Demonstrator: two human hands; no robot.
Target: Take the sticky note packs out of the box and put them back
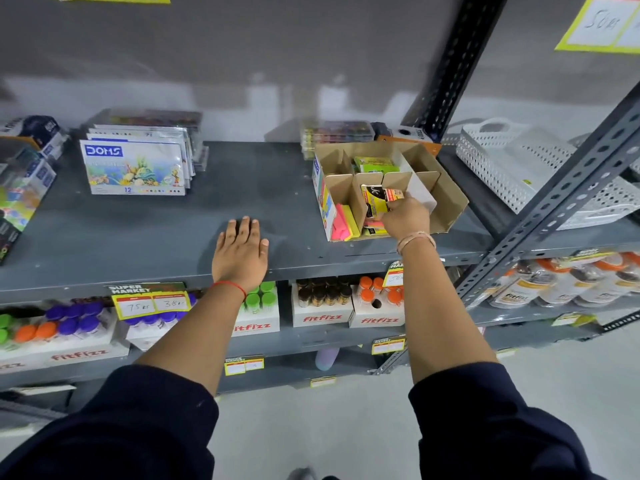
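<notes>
My right hand (404, 216) pinches a glossy yellow-and-black sticky note pack (378, 199) over the middle slot of the divided brown cardboard box (446, 199) near the right end of the matte grey metal shelf (145, 237), while my left hand (240, 252) lies flat, fingers together, by its front edge.

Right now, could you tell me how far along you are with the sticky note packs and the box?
Nothing looks finished: no packs lie out on the shelf. In hand: the right hand grips a sticky note pack over the box; whether it is going in or coming out, I cannot tell. The left hand rests flat on the shelf. Left: the pink and yellow packs and green pack sit inside.
</notes>
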